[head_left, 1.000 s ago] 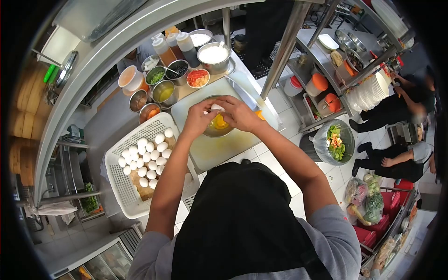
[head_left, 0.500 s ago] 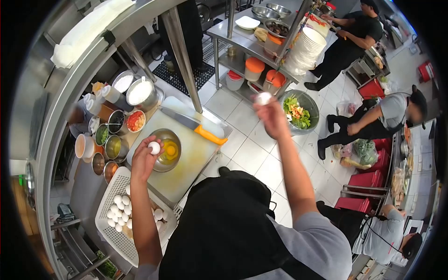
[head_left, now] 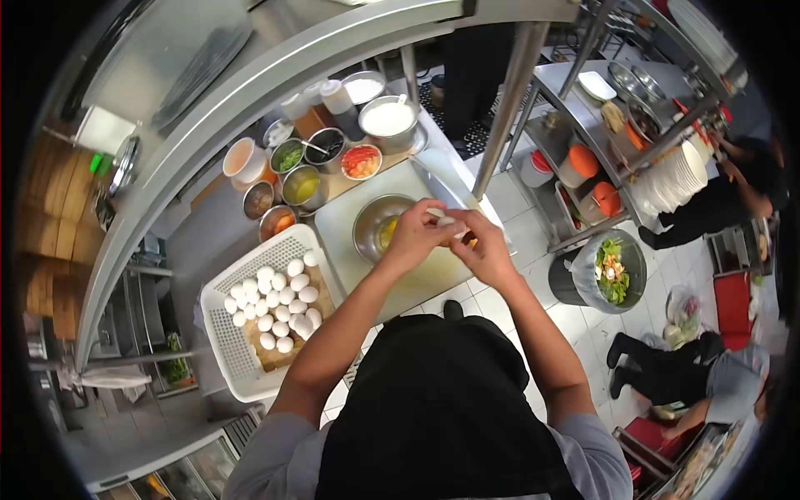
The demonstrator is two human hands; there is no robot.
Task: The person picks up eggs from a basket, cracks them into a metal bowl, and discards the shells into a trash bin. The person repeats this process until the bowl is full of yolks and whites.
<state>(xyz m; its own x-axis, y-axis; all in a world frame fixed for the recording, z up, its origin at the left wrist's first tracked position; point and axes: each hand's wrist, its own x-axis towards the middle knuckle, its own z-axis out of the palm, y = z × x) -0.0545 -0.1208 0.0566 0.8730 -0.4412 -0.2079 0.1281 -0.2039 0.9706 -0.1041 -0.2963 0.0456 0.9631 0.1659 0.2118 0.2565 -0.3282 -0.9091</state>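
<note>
Eggshell [head_left: 445, 221] near steel bowl's [head_left: 364, 221] right side

Left hand [head_left: 417, 239] and right hand [head_left: 485, 248] meet, curled fingertips clamped together on the smooth white eggshell, forearms converging. Yellow egg [head_left: 388, 232] shows inside the round, shiny bowl on a cutting board [head_left: 412, 287]. Perforated white plastic basket [head_left: 228, 350] holds whole eggs [head_left: 287, 296].

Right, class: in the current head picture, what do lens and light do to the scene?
Head view: wide-angle distortion bows the steel rail into an arc, and the frame's corners fall to black; head view: bright glare on the floor tiles; head view: eggs fairly crisp, upper-right worker softer.
</note>
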